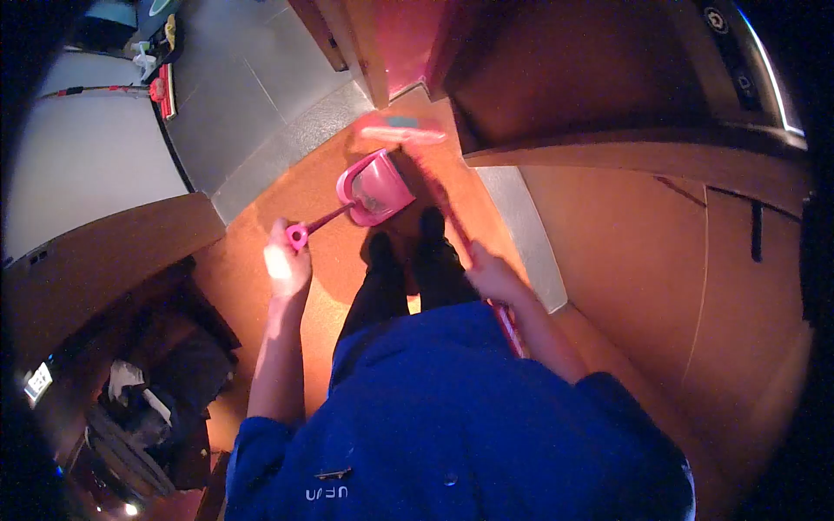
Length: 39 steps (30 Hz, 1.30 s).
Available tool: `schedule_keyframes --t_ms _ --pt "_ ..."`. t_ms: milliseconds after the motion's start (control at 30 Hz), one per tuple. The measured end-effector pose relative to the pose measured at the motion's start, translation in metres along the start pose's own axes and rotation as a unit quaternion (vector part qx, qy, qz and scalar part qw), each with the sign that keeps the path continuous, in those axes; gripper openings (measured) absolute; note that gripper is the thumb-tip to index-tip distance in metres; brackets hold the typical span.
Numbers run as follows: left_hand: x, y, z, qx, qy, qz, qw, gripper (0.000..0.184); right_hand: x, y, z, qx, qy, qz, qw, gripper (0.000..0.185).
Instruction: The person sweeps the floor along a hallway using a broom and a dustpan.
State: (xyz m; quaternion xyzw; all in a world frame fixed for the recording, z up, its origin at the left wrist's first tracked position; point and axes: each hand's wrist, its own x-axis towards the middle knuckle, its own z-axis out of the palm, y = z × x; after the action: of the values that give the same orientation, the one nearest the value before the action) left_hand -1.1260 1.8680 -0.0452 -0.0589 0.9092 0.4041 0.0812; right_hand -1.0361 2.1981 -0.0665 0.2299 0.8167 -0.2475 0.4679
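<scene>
My left hand (288,260) is closed round the top of the handle of a pink dustpan (380,187). The pan rests on the orange floor ahead of my feet, with some grey debris visible in it. My right hand (497,276) grips the long red stick of a broom. The broom's head (404,135), pale pink and blurred, is at the floor just beyond the dustpan, near the door frame.
A grey stone threshold (300,143) and grey tiles lie ahead left. Dark bags (143,417) sit at the lower left beside wooden furniture. Wooden cabinet panels (625,252) stand on the right. A red-headed mop (163,91) lies at the upper left.
</scene>
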Motion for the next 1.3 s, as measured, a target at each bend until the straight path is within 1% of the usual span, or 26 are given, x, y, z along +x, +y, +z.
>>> schedule_keyframes --t_ms 33,67,133,200,233,267,300,333,367,400,500,567,600,633,667,700,733,800,867,933,1000,1033,1133,1200,1267,1300 --pt "-0.005 -0.008 0.002 0.014 0.042 -0.047 0.998 0.010 0.000 -0.017 -0.029 0.073 0.002 0.021 0.997 0.048" --pt "-0.009 -0.014 -0.001 0.009 0.057 -0.074 0.996 0.014 0.038 -0.002 -0.029 0.033 0.034 -0.009 0.999 0.049" --pt "-0.018 -0.028 -0.004 -0.010 0.090 -0.093 0.992 0.016 0.030 -0.042 -0.050 -0.049 -0.004 0.017 0.999 0.053" --pt "-0.028 -0.034 -0.003 -0.005 0.108 -0.109 0.988 0.017 0.066 -0.010 0.007 -0.013 0.012 -0.044 0.999 0.050" --pt "-0.028 -0.035 0.000 -0.006 0.127 -0.118 0.985 0.018 0.060 -0.007 0.022 -0.024 -0.061 -0.045 0.997 0.052" --pt "-0.028 -0.040 0.004 0.014 0.123 -0.142 0.982 0.019 0.037 -0.015 0.029 -0.027 -0.059 -0.059 0.996 0.055" --pt "-0.027 -0.038 0.002 0.002 0.129 -0.146 0.981 0.020 0.031 0.004 0.058 -0.051 -0.018 -0.134 0.989 0.058" --pt "-0.025 -0.036 0.003 -0.009 0.132 -0.151 0.980 0.020 -0.015 -0.027 0.035 -0.070 -0.066 -0.094 0.991 0.063" --pt "-0.023 -0.035 0.003 -0.011 0.133 -0.152 0.979 0.020 -0.032 -0.029 0.031 0.017 -0.160 -0.078 0.984 0.067" --pt "-0.021 -0.036 0.003 -0.011 0.123 -0.148 0.981 0.019 -0.053 -0.031 0.031 -0.007 -0.153 -0.119 0.981 0.065" --pt "-0.020 -0.040 0.007 -0.002 0.122 -0.138 0.983 0.019 -0.074 -0.041 0.019 -0.037 -0.153 -0.111 0.981 0.058" --pt "-0.022 -0.031 0.002 0.000 0.109 -0.150 0.983 0.018 -0.044 -0.040 0.013 -0.070 -0.100 -0.075 0.990 0.061" --pt "-0.024 -0.033 0.005 0.022 0.119 -0.132 0.984 0.017 -0.019 -0.031 0.009 -0.081 -0.056 -0.093 0.991 0.061" --pt "-0.027 -0.033 0.006 0.012 0.121 -0.133 0.984 0.016 -0.014 -0.056 -0.015 -0.125 -0.034 -0.033 0.991 0.063" --pt "-0.032 -0.034 0.006 0.002 0.121 -0.136 0.983 0.016 0.011 -0.052 -0.018 -0.152 -0.012 -0.046 0.987 0.064" --pt "-0.034 -0.031 0.006 0.014 0.117 -0.135 0.984 0.016 0.014 -0.070 -0.039 -0.107 -0.031 -0.014 0.994 0.066" --pt "-0.036 -0.031 0.006 0.016 0.118 -0.135 0.984 0.016 0.023 -0.077 -0.045 -0.128 -0.033 -0.005 0.991 0.068" --pt "-0.038 -0.031 0.006 0.010 0.116 -0.133 0.984 0.016 0.057 -0.045 -0.011 -0.111 -0.014 -0.037 0.993 0.059" --pt "-0.037 -0.034 0.010 0.014 0.129 -0.113 0.985 0.017 0.058 -0.021 0.019 -0.146 -0.055 -0.069 0.985 0.060" --pt "-0.035 -0.035 0.008 0.016 0.117 -0.128 0.985 0.017 0.005 -0.035 0.014 -0.131 -0.098 -0.078 0.983 0.067" --pt "-0.035 -0.040 0.007 0.016 0.116 -0.119 0.986 0.016 -0.040 -0.037 0.004 -0.068 -0.171 -0.092 0.979 0.066" --pt "-0.034 -0.041 0.008 0.014 0.117 -0.113 0.987 0.016 -0.060 -0.040 -0.003 -0.066 -0.179 -0.085 0.978 0.068" --pt "-0.034 -0.036 0.005 0.005 0.114 -0.121 0.986 0.015 -0.060 -0.017 0.003 -0.054 -0.154 -0.096 0.982 0.068" --pt "-0.038 -0.038 0.006 0.010 0.112 -0.126 0.986 0.015 -0.039 -0.016 -0.008 -0.102 -0.040 -0.059 0.992 0.067" --pt "-0.039 -0.040 0.007 0.014 0.114 -0.128 0.985 0.015 0.007 0.001 -0.014 -0.134 0.044 -0.053 0.989 0.064" --pt "-0.040 -0.040 0.008 0.019 0.113 -0.123 0.986 0.015 0.016 -0.011 -0.030 -0.098 0.016 -0.011 0.995 0.060"
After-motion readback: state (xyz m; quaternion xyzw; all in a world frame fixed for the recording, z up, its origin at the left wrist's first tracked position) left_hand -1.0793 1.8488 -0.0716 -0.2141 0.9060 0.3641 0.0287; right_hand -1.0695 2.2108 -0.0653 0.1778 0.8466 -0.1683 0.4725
